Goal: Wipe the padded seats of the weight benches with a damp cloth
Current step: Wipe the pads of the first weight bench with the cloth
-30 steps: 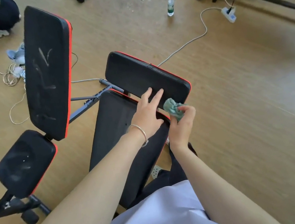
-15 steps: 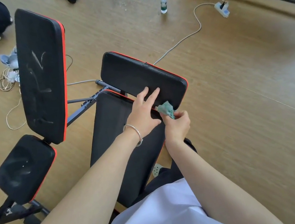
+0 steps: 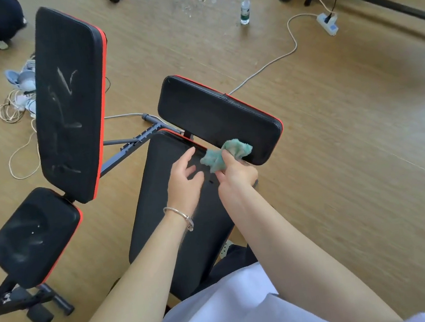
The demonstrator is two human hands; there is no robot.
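The near bench is being wiped. The right hand (image 3: 235, 175) grips a bunched green cloth (image 3: 231, 150) at the lower edge of the short seat pad (image 3: 213, 114), centre right of the frame. The left hand (image 3: 183, 181), fingers loose and holding nothing, is over the long pad (image 3: 156, 196) just left of the cloth. Next, I judge, the cloth needs pressing flat and drawing across the seat pad. The smeared bench (image 3: 69, 99) at upper left looks unwiped.

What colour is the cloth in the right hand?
The cloth is pale green, clearest in the head view.
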